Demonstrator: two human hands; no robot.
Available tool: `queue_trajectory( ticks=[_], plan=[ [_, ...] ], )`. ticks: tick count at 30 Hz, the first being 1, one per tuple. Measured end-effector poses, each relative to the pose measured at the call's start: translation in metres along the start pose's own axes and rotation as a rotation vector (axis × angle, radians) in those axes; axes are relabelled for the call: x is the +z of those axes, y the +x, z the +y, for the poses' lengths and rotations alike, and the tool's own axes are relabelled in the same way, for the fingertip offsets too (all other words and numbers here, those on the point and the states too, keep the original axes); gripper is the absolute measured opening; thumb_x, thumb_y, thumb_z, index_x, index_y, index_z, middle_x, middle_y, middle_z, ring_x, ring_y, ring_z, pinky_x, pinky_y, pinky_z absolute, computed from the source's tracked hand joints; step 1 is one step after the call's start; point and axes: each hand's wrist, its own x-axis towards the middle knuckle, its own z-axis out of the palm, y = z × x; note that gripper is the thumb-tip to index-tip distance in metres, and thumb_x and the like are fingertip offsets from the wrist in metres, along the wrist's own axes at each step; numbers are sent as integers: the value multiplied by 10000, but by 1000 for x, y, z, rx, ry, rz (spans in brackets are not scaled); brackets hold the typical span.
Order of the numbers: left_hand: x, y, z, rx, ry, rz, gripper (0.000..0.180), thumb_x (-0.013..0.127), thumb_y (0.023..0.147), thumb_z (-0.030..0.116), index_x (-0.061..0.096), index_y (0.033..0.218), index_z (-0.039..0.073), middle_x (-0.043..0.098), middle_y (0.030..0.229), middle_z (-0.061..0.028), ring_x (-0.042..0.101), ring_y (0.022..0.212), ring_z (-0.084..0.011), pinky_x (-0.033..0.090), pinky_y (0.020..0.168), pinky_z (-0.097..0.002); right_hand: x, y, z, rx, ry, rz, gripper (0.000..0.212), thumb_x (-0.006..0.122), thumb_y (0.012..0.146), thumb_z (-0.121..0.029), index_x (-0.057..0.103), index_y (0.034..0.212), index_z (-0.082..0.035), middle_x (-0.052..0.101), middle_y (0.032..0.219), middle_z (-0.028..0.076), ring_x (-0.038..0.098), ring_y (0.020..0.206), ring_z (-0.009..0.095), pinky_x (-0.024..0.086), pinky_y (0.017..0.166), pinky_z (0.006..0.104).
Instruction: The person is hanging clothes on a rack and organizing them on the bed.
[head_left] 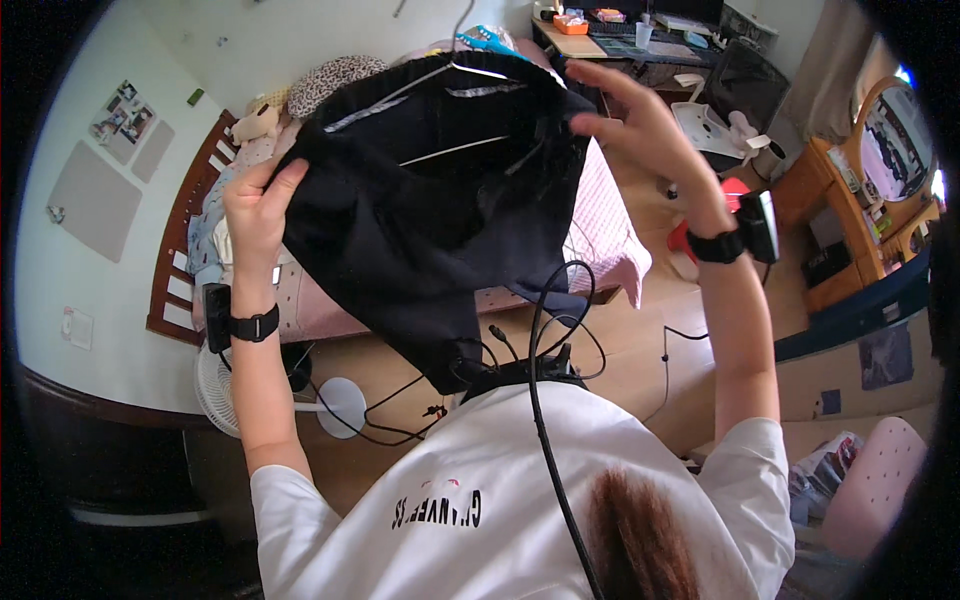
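Black trousers [430,230] hang in front of me, the waist opening facing up and the legs drooping toward my body. A thin wire hanger [420,82] lies across the waist opening, its hook rising at the top of the view. My left hand [262,212] pinches the left side of the waistband between thumb and fingers. At the right side of the waistband is my right hand [645,125], fingers stretched out and thumb apart. Whether its fingertips touch the cloth I cannot tell.
Behind the trousers stands a bed [610,225] with pink bedding. A white fan [215,390] is on the floor at left. Black cables [545,400] loop in front of my body. A desk [580,42], a chair [740,95] and a wooden dressing table [840,190] stand at far right.
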Motion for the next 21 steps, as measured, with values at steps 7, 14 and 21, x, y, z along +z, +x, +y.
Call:
queue_trajectory(
  ticks=[7, 14, 21],
  plan=[
    [-9, 7, -30, -52, 242, -18, 182, 648, 879, 146, 695, 964, -8, 647, 755, 19, 547, 697, -66, 439, 648, -220, 32, 11, 12, 82, -65, 43, 318, 665, 860, -225, 627, 1102, -22, 657, 925, 174, 619, 819, 232, 485, 771, 336],
    [-14, 20, -53, -93, 186, -108, 557, 648, 885, 253, 437, 1378, 104, 511, 1320, -116, 506, 1177, -216, 387, 984, -338, 13, 44, 4, -120, -347, 215, 337, 639, 866, -330, 653, 1121, -110, 669, 801, 143, 634, 665, 241, 498, 645, 348],
    [62, 23, -38, 103, 303, -157, 487, 712, 818, 311, 591, 1196, 29, 650, 1074, -191, 637, 979, -243, 473, 822, -327, -6, 59, -16, -179, -406, 172, 353, 646, 867, -334, 648, 1146, -119, 686, 871, 142, 642, 719, 215, 503, 682, 328]
  ],
)
